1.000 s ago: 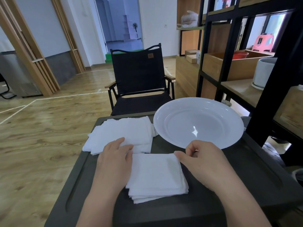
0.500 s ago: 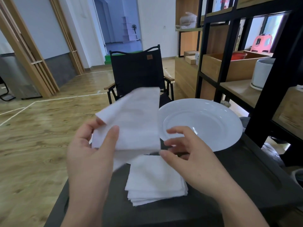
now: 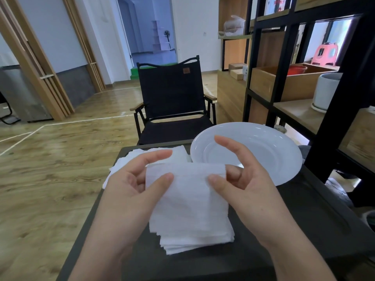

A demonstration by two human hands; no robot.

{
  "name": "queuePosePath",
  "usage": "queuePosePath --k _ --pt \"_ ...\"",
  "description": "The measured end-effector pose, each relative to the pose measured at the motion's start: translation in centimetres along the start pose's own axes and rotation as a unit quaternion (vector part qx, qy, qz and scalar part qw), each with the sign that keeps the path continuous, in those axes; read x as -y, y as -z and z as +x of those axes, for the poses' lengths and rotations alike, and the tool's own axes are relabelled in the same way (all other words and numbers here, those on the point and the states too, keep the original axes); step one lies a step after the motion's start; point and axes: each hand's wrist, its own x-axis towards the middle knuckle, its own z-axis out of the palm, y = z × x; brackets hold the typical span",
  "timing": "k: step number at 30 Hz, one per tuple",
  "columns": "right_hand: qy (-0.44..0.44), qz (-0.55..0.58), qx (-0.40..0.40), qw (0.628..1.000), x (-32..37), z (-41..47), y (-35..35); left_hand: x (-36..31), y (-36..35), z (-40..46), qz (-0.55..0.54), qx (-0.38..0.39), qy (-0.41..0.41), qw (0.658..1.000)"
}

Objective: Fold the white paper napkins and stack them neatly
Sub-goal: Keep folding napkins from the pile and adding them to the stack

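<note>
Napkin point(image 3: 185, 189) between both hands

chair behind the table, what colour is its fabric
Black fabric on the chair, with a black frame and light wooden armrests; the head view shows it clearly.

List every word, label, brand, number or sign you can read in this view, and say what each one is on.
No text can be read here.
Small brown patch on the black folding chair's backrest: likely a brand label, too small and blurred to read.
Red-and-white printed item on the top shelf of the black metal shelving unit: blurred, unreadable.
White paper napkins, round white plate, dark table: no print visible.
</note>
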Motion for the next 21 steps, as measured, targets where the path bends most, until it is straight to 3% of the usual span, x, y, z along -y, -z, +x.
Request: queuePosePath --k 10,16,21 --pt "0.011 -0.026 -0.011 1.0 -0.5 0.2 0.3 -0.2 0.2 -0.2 0.009 0.067 -0.02 0.998" --pt "-0.001 -0.036 -0.058 0.998 -1.0 0.5 0.6 0.7 0.4 0.2 0.113 -0.02 -0.037 0.993" --pt "0.014 -0.048 -0.044 0.998 -1.2 0.5 0.6 0.9 0.6 0.4 0.142 -0.042 -0.063 0.987"
